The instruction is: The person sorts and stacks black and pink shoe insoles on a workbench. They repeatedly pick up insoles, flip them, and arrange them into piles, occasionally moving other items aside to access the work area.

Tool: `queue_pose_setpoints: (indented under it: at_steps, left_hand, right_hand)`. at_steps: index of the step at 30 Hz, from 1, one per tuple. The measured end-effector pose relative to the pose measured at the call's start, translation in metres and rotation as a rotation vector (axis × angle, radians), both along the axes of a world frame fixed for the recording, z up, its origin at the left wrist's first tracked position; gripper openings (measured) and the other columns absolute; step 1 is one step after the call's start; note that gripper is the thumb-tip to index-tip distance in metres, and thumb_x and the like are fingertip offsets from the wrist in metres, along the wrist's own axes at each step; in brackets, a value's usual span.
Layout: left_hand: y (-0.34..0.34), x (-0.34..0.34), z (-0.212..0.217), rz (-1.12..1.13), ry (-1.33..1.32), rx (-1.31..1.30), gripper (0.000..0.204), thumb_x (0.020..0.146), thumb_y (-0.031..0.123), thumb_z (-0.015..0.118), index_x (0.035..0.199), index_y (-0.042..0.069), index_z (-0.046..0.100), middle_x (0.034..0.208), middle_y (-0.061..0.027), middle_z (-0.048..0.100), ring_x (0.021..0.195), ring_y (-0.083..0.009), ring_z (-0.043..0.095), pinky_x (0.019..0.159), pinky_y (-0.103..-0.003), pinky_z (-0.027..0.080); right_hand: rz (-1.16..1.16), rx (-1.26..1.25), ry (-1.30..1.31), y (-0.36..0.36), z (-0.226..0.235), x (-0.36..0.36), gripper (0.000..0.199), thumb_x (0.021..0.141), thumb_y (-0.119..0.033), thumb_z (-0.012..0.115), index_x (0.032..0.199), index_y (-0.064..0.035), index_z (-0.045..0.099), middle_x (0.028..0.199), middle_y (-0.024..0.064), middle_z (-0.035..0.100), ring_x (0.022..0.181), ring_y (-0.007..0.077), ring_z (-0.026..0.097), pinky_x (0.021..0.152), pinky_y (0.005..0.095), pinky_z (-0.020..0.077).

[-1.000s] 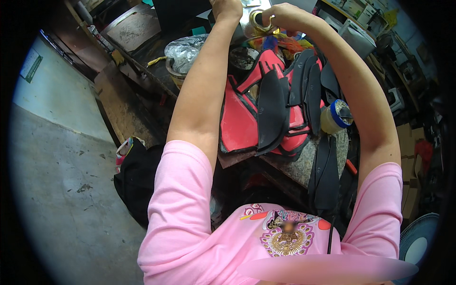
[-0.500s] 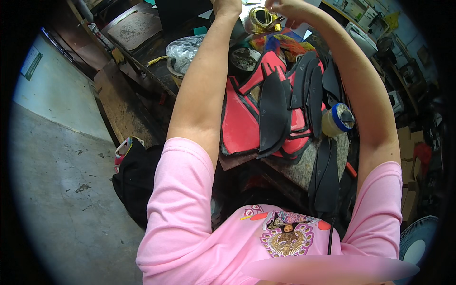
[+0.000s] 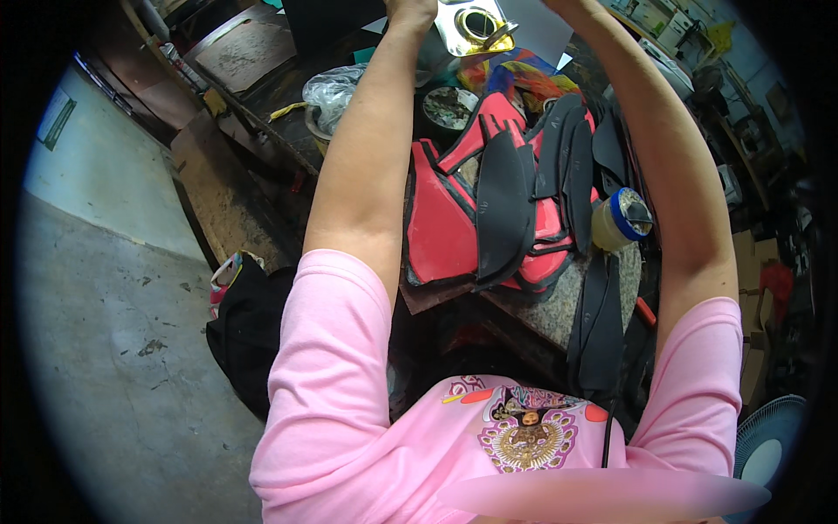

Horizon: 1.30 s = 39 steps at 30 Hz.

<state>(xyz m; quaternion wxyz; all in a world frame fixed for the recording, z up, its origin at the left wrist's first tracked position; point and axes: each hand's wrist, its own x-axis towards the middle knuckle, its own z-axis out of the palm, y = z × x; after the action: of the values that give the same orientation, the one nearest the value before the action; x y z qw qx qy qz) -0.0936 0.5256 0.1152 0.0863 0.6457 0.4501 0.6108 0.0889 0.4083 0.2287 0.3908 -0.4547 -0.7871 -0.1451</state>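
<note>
Both my arms stretch to the top of the view. My left hand (image 3: 414, 10) is cut off at the top edge, beside a rectangular metal tin (image 3: 450, 33) with a yellow-edged round opening; its fingers are hidden. A small grey metal piece (image 3: 501, 35), perhaps the cap, is at the tin's near right corner. Only a bit of my right hand (image 3: 569, 5) shows at the top edge, right of the tin, its fingers out of view. Nearer me lie stacked red pieces with black edges (image 3: 443, 236) and black curved cut pieces (image 3: 504, 210).
A jar with a blue rim (image 3: 609, 225) stands by my right forearm. A dark bowl with residue (image 3: 449, 108) and a plastic bag in a bucket (image 3: 330, 94) are beyond the stack. Black strips (image 3: 599, 332) hang over the stone slab (image 3: 541, 316). A fan (image 3: 768, 445) is at lower right.
My right hand has moved up and away from the tin's opening, mostly out of view. The tin has shifted a little left and up, and more of its top shows.
</note>
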Motion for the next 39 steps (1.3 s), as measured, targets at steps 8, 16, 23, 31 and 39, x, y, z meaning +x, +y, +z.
queue_pose_setpoints:
  at_steps: [8,16,23,31,39]
  left_hand:
    - [0.017,-0.002,-0.002,0.002,0.004,-0.029,0.039,0.1,0.034,0.042,0.124,0.007,0.056,0.128,-0.0267,0.054,0.113,-0.0482,0.056,0.098,-0.054,0.044]
    - [0.022,-0.006,0.006,-0.007,-0.029,-0.116,0.035,0.096,0.028,0.049,0.121,0.005,0.057,0.125,-0.026,0.057,0.113,-0.0473,0.058,0.098,-0.051,0.047]
    - [0.015,-0.012,0.011,-0.261,-0.285,-0.222,0.038,0.096,0.027,0.05,0.127,0.004,0.052,0.131,-0.0246,0.053,0.12,-0.0451,0.052,0.102,-0.054,0.041]
    - [0.012,-0.019,0.008,-0.407,-0.374,-0.332,0.046,0.096,0.027,0.051,0.135,0.003,0.045,0.139,-0.0242,0.047,0.129,-0.0437,0.044,0.107,-0.059,0.033]
    - [0.022,-0.026,-0.003,-0.533,-0.444,-0.492,0.054,0.097,0.026,0.052,0.143,0.001,0.038,0.148,-0.0238,0.041,0.139,-0.0423,0.036,0.112,-0.063,0.025]
  right_hand:
    - [0.195,-0.288,0.525,-0.014,0.035,0.011,0.064,0.102,-0.061,0.032,0.108,-0.0094,0.07,0.098,0.0055,0.068,0.097,0.019,0.057,0.098,0.0385,0.0382]
    - [-0.013,-0.38,0.295,-0.024,0.019,0.012,0.062,0.099,-0.065,0.037,0.123,-0.0159,0.066,0.109,0.0203,0.066,0.11,0.027,0.059,0.1,0.0442,0.042]
    - [-0.092,-0.725,0.555,-0.037,-0.009,-0.009,0.079,0.096,-0.068,0.039,0.155,-0.0196,0.022,0.089,0.0225,0.067,0.069,0.0286,0.068,0.054,0.0409,0.0546]
    - [0.291,-0.757,0.766,0.02,-0.049,-0.031,0.096,0.094,-0.07,0.046,0.16,-0.0255,-0.007,0.143,0.0195,0.05,0.12,0.0339,0.057,0.096,0.0543,0.0436]
    - [0.205,-0.383,0.973,-0.158,-0.017,0.04,0.076,0.099,-0.057,0.049,0.158,-0.0215,0.018,0.106,0.0115,0.068,0.097,0.0195,0.063,0.085,0.0404,0.0502]
